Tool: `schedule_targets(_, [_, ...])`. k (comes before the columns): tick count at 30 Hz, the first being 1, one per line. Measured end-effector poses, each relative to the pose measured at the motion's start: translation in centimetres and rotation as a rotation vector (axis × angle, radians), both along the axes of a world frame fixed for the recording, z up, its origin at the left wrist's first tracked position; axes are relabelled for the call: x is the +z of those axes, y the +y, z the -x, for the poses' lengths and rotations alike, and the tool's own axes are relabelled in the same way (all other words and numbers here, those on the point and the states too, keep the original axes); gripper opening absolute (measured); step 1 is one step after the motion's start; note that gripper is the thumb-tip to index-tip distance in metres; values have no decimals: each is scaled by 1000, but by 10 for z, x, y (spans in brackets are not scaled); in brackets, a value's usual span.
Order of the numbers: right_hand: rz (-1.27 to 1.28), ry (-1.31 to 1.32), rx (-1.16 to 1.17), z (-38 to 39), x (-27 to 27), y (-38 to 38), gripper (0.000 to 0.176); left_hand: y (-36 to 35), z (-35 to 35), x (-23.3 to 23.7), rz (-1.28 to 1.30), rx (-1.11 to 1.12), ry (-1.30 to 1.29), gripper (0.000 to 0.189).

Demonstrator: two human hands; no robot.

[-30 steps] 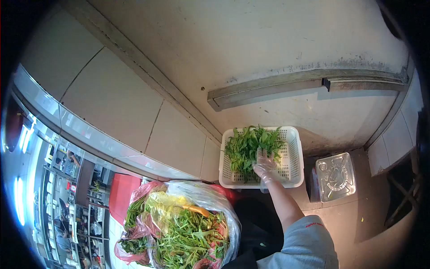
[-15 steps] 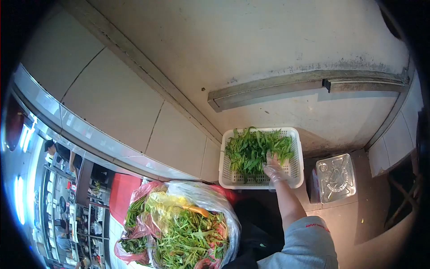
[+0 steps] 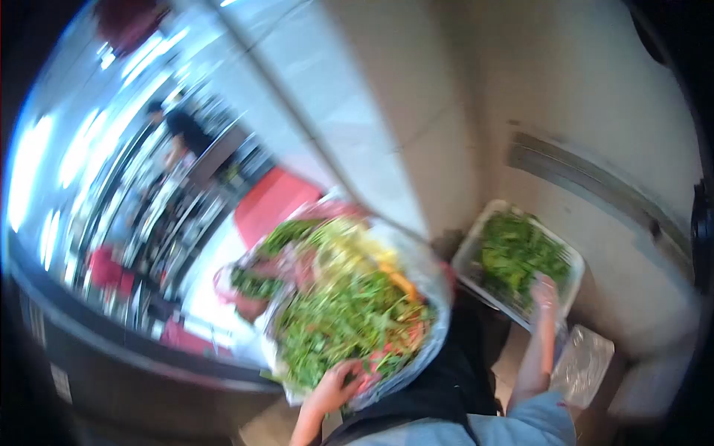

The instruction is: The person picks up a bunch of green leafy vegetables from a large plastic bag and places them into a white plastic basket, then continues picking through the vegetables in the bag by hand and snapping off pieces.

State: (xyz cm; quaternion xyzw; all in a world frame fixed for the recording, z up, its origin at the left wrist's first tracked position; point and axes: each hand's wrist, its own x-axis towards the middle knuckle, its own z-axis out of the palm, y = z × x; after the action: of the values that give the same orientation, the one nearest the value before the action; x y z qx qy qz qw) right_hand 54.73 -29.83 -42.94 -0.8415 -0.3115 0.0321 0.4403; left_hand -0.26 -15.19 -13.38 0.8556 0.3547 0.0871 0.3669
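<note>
My left hand (image 3: 336, 385) is at the near edge of a large plastic bag (image 3: 440, 327) full of loose leafy greens (image 3: 335, 312). Its thumb and fingers are curved with a gap between them, touching the greens. My right hand (image 3: 546, 292), in a clear glove, reaches into a white perforated basket (image 3: 476, 281). Its fingers look stretched out against the green leafy stalks (image 3: 520, 249) there. Motion blurs both hands, and the right fingertips are partly lost among the leaves.
A metal tin (image 3: 584, 366) stands beside the basket, close to my right arm. Behind the bag is a red chair-like surface (image 3: 275, 204). A wall with a rail (image 3: 595, 178) rises past the basket. Farther left, people (image 3: 186, 132) stand near shelves.
The view has swung left, so the bag and basket sit farther right and tilted. My left hand has come into view at the bag. My right hand remains at the basket.
</note>
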Motion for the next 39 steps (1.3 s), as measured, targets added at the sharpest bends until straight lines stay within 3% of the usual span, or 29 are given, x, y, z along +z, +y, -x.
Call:
schedule_targets(3, [355, -401, 168, -50, -5, 8, 21, 1, 20, 0, -52, 54, -30, 37])
schedule_targets(4, [550, -371, 180, -11, 92, 19, 24, 0, 24, 3, -27, 99, -56, 36])
schedule_targets(5, [669, -137, 139, -5, 124, 33, 28, 2, 30, 6, -4, 131, -85, 36])
schedule_targets(7, [583, -4, 136, 35, 202, 43, 33, 16, 49, -3, -98, 198, -76, 32])
schedule_targets(9, [450, -17, 180, 61, 235, 53, 36, 47, 74, -27, -222, 227, -164, 25])
schedule_targets(12, [344, -35, 269, 69, 237, 67, 41, 97, 88, -33, -302, 509, -135, 18])
schedule_targets(14, [276, 17, 363, 78, 238, 78, 42, 143, 101, -60, -529, 670, -267, 13])
schedule_targets(17, [286, 79, 478, 119, 266, 85, 42, 193, 125, -103, -508, 802, -77, 21])
schedule_targets(18, [339, -36, 481, 128, 270, 89, 43, 197, 127, -108, -420, 806, 36, 24])
schedule_targets(20, [345, 43, 550, 144, 276, 92, 44, 196, 121, -108, -238, 805, 263, 29])
schedule_targets(24, [395, 79, 639, 164, 280, 93, 50, 196, 120, -117, -267, 752, 204, 33])
schedule_targets(28, [361, 141, 778, 190, 309, 98, 51, 182, 122, -66, -238, 734, 5, 29])
schedule_targets(31, [289, 211, 939, 207, 314, 112, 47, 153, 119, 13, -64, 637, -136, 23])
schedule_targets(34, [261, 231, 1044, 230, 317, 128, 44, 117, 114, 86, 57, 512, -505, 19])
schedule_targets(37, [321, 146, 1143, 252, 304, 140, 46, 132, 127, 82, -335, 692, -413, 25])
schedule_targets(38, [329, 63, 1169, 259, 294, 143, 47, 124, 124, 90, -424, 669, -407, 25])
schedule_targets(39, [329, -21, 1187, 263, 290, 149, 47, 119, 120, 101, -355, 588, -504, 24])
